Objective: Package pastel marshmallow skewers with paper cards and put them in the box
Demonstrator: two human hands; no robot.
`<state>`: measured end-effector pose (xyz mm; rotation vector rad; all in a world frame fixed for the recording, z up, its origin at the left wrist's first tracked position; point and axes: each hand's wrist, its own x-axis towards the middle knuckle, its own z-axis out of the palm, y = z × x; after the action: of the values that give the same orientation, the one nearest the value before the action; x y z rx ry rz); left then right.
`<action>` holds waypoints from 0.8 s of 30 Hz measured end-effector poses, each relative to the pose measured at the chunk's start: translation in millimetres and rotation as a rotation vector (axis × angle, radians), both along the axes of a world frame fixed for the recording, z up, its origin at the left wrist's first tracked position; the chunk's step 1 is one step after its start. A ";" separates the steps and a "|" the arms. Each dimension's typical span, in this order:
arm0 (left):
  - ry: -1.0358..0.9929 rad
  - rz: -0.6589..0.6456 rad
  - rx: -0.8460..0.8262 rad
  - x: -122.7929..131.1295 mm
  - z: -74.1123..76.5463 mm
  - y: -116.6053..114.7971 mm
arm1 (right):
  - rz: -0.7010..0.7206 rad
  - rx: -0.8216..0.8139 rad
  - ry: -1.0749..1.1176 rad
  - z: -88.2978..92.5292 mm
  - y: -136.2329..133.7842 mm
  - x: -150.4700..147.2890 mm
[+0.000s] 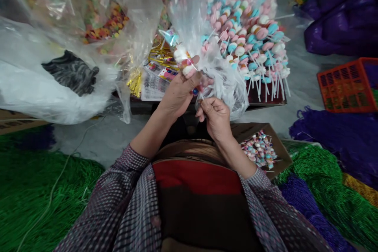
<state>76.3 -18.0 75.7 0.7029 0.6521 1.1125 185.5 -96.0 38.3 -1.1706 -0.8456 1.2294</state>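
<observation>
Grey concrete floor (pixel 103 138) shows between heaps of green bead strands (pixel 35 189) at lower left and purple bead strands (pixel 342 138) at right, with an orange crate (pixel 348 84) at the right edge. At centre frame the left hand (pixel 180 92) is closed around a marshmallow skewer (pixel 184 61) inside a clear wrapper (pixel 190 17), and the right hand (pixel 217 118) pinches the wrapper's lower end just beside it. A pile of pastel skewers (pixel 251 27) lies at upper centre, and a cardboard box (pixel 282 151) of wrapped ones sits right of the hands.
</observation>
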 end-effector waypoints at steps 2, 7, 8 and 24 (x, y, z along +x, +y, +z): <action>-0.041 0.000 -0.046 4.3 2.5 -4.6 | 0.002 -0.017 -0.008 -0.3 -0.7 -0.9; -0.012 -0.065 -0.115 5.0 -3.2 -11.2 | -0.023 -0.034 0.018 -4.3 -1.4 -7.4; 0.007 -0.079 -0.120 3.2 -5.5 -11.1 | -0.018 -0.034 0.020 -4.0 -1.4 -7.3; -0.251 -0.857 -0.088 -5.8 -28.3 -47.2 | 0.425 0.042 0.150 36.4 35.1 24.6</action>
<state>70.5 -65.2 47.4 0.6536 0.1365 0.3604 210.1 -60.9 74.6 -0.8751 -1.0332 1.6135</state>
